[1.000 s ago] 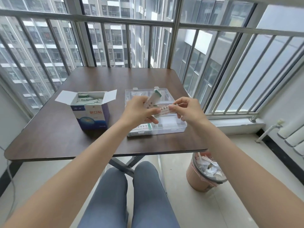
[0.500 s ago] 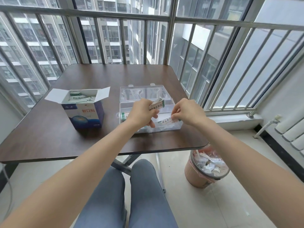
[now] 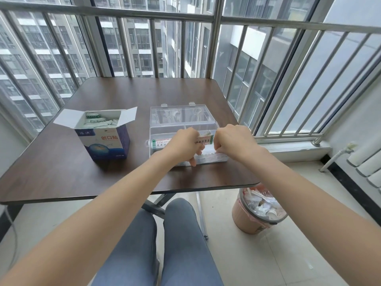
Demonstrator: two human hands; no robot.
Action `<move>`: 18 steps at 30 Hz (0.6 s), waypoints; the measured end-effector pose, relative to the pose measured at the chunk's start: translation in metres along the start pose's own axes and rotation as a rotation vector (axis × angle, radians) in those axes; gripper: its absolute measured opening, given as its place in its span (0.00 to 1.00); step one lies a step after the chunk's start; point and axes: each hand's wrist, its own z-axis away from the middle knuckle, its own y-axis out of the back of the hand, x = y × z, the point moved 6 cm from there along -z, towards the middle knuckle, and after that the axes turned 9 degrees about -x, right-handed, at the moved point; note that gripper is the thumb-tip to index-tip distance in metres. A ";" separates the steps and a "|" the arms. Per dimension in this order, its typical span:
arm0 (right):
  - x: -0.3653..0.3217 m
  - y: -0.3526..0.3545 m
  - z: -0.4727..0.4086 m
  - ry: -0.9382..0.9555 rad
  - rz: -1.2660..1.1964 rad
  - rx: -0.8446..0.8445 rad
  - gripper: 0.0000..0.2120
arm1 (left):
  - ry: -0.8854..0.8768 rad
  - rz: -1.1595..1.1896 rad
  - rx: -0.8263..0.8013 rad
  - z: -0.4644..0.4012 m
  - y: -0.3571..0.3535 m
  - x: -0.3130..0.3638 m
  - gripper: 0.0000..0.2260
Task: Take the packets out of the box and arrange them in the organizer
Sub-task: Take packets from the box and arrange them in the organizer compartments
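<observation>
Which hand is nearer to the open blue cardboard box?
Left. The left hand is over the clear plastic organizer, on the side facing the blue cardboard box; the right hand is farther right.

An enclosed balcony of a high-rise flat: a dark brown wood-grain folding desk (image 3: 61, 166) stands against floor-to-ceiling windows fenced with silver steel railings (image 3: 214, 19), beyond which grey apartment towers (image 3: 132, 50) rise close by. A pale tiled floor (image 3: 268, 254), white radiator pipes (image 3: 365, 159) and a pink lined waste bin full of paper scraps (image 3: 255, 213) mark it as domestic.
</observation>
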 end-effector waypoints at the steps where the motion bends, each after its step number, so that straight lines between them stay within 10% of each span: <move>1: 0.000 0.000 0.000 0.009 -0.004 0.001 0.08 | 0.003 0.012 -0.001 0.000 0.000 -0.001 0.09; 18: 0.004 0.002 0.002 0.131 -0.120 0.014 0.06 | 0.003 0.135 0.023 0.010 0.007 -0.001 0.08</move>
